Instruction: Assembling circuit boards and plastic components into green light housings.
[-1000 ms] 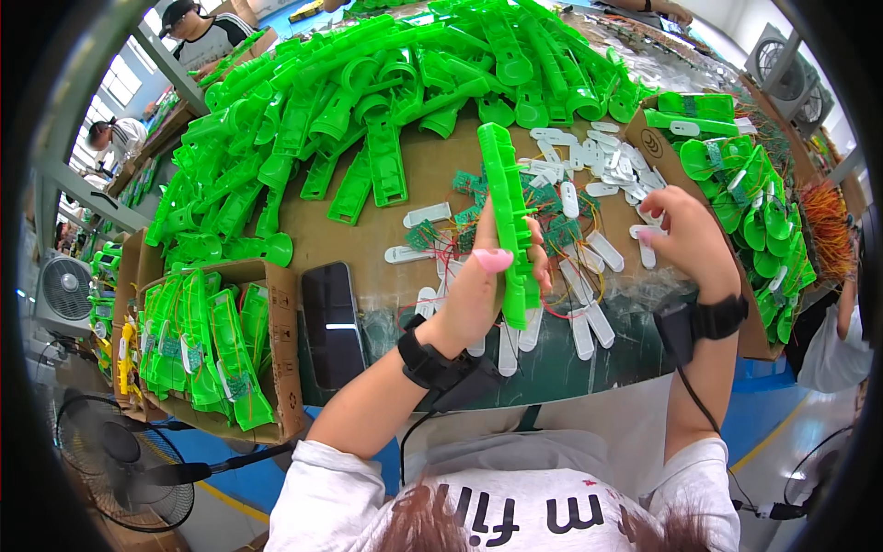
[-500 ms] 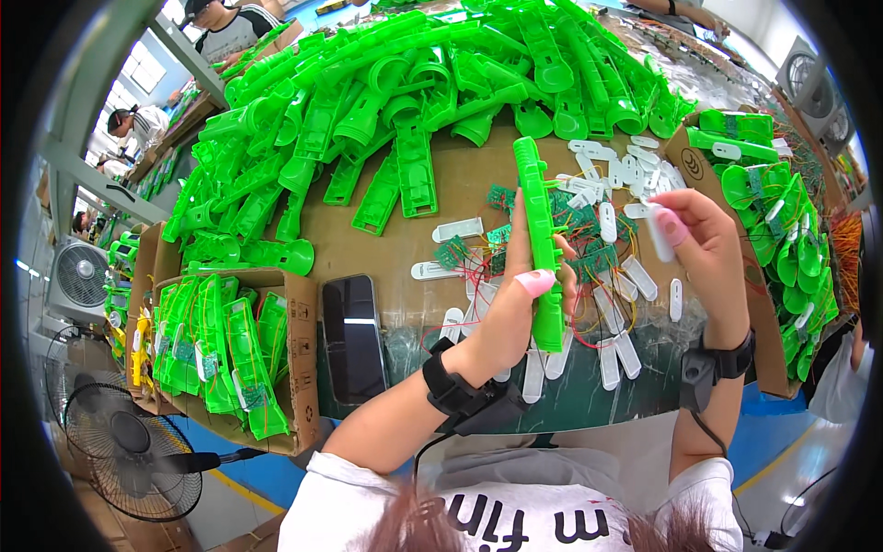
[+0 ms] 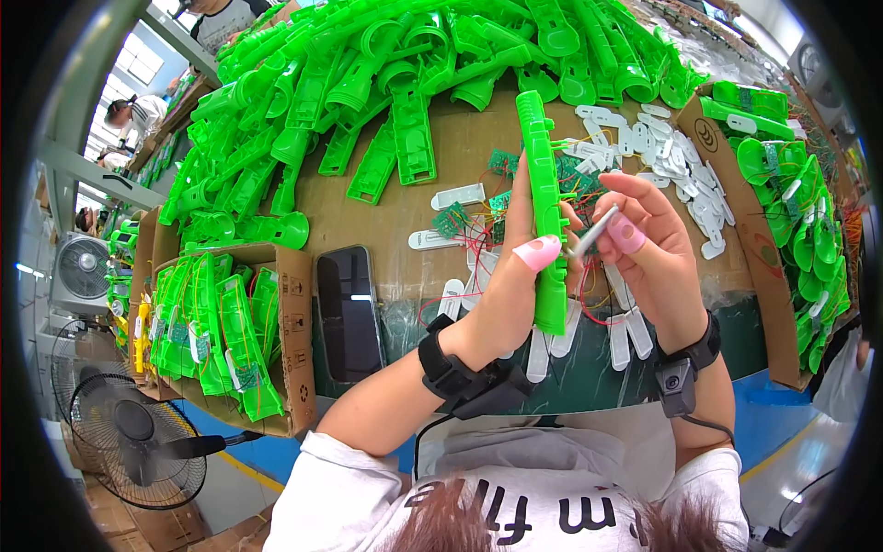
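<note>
My left hand (image 3: 515,276) is closed round a long bright green plastic shell (image 3: 544,202), held on edge over the bench, its ribbed side facing right. Between the thumb and fingers of my right hand (image 3: 655,253) is a small white plastic piece (image 3: 596,230), tilted, its lower end at the shell's right side. My left fingertips behind the shell are partly hidden. Beneath and beyond my hands lie green circuit boards (image 3: 451,221) with thin red and yellow wires, among white oblong covers (image 3: 457,196). Small white pieces (image 3: 685,166) are heaped to the right.
A large pile of green shells (image 3: 368,83) covers the far side. A carton (image 3: 296,336) of wired green shells stands left, beside a dark phone (image 3: 349,313). Another carton (image 3: 736,212) with shells is at right. A black fan (image 3: 133,432) stands lower left; other people work farther back.
My right hand has brought the white piece leftward and down, from above the small parts to the side of the green shell. My left hand keeps its hold on the shell.
</note>
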The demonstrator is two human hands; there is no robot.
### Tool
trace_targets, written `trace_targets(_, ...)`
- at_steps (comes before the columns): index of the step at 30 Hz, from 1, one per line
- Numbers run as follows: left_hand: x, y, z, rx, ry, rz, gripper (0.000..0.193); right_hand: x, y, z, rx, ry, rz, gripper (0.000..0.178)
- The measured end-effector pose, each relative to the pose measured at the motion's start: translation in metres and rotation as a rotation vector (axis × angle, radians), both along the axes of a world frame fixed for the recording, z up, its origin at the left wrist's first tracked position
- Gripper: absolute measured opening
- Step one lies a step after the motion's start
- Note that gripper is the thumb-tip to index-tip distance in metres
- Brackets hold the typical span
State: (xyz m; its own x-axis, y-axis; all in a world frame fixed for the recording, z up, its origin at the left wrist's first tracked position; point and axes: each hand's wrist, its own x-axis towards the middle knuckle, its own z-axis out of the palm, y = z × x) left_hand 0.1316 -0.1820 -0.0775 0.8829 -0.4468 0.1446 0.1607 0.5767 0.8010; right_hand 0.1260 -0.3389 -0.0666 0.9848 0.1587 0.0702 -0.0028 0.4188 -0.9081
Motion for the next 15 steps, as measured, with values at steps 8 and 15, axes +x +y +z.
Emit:
trace_targets(8,0.000,-0.002,-0.001,0.102,-0.019,0.179,0.073,0.001,-0.005,-0.005,0.128,0.081,0.123,0.016)
trace_targets(15,0.004,0.004,-0.004,0.093,0.011,0.102,0.076,0.001,0.000,-0.007,0.264,0.125,0.018,0.014)
